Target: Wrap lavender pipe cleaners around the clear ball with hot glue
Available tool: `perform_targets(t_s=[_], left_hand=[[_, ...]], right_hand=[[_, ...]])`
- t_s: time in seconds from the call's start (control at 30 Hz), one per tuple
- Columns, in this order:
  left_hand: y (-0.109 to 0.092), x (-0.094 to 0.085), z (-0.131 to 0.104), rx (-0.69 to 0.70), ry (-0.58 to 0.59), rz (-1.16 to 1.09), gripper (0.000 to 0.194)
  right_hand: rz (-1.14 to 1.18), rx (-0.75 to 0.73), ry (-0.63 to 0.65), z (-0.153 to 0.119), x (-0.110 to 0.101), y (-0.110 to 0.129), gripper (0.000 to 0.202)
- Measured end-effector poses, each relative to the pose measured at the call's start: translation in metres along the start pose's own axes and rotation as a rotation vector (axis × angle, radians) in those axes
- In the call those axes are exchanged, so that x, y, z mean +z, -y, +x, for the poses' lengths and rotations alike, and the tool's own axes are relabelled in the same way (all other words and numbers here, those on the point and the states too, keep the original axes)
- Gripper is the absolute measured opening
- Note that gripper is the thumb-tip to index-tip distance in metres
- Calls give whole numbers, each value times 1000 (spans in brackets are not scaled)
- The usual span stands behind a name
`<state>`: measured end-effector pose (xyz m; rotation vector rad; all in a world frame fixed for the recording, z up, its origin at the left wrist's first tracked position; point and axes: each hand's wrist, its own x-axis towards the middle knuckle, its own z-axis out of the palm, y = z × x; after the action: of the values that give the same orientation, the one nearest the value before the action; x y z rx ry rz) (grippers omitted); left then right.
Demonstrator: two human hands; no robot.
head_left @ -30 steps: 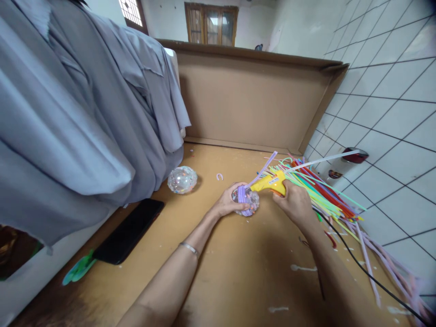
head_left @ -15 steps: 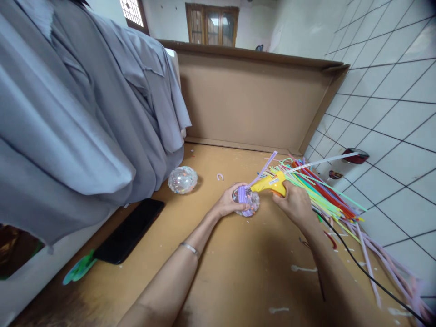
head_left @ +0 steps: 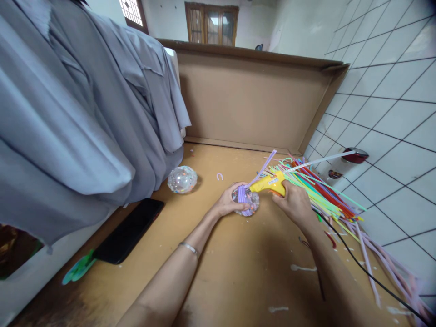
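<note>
My left hand (head_left: 229,200) grips a clear, speckled ball (head_left: 252,205) from its left side, thumb across the front. Rows of purple pipe cleaner (head_left: 242,195) cover part of the ball, and a loose purple end (head_left: 266,167) sticks up to the right. In my right hand (head_left: 295,202) is a yellow glue gun (head_left: 270,182), a long clear glue stick (head_left: 320,161) jutting from its back. The gun's nozzle is at the ball's upper right, beside the purple rows; whether it touches cannot be made out. A second clear speckled ball (head_left: 182,179) rests on the table to the left.
Colourful pipe cleaners (head_left: 316,190) lie along the tiled wall at right, near a black cord (head_left: 354,256). A black phone (head_left: 131,231) and a green item (head_left: 79,268) lie at left, below grey cloth (head_left: 102,118). Cardboard (head_left: 248,100) stands behind. A small purple curl (head_left: 220,176) lies mid-table.
</note>
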<state>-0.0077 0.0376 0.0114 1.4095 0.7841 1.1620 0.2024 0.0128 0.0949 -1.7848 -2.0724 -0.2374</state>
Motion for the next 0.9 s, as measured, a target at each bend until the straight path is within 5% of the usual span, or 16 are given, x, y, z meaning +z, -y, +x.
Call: perform_targets(t_s=[0.9], left_hand=[[2,-1,1,12,-2,28,79]], right_hand=[[-13,14,8,0,-3,1,18]])
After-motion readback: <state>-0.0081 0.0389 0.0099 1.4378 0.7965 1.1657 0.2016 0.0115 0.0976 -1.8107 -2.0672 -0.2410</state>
